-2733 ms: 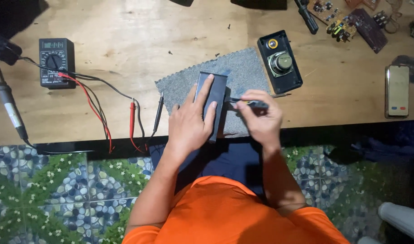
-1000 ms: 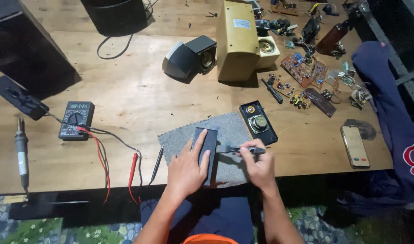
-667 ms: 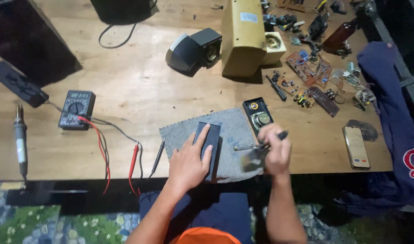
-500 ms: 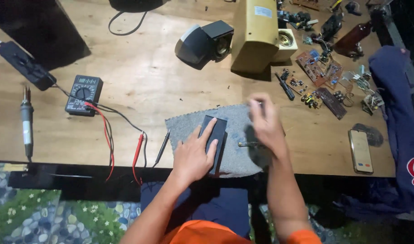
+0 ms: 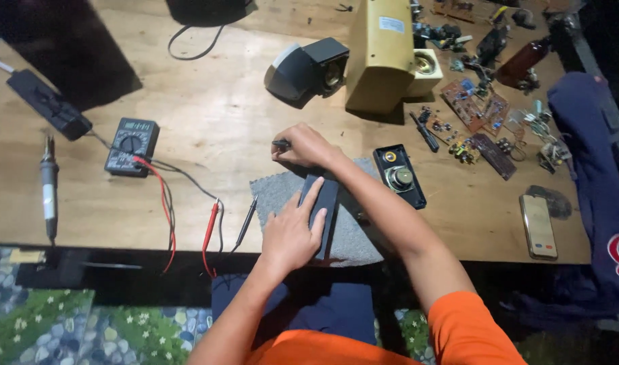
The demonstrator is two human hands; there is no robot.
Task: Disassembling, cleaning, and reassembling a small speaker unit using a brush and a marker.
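While flat on cloth (image 5: 350,233), left hand (image 5: 292,233).

Multimeter's (image 5: 132,146) small greenish screen, white label (image 5: 392,24) on yellow box (image 5: 380,54)

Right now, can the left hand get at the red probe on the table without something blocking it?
Probably yes. The left hand rests on the black case, and the red probe lies just to its left on bare wooden table, with only the black probe between them.
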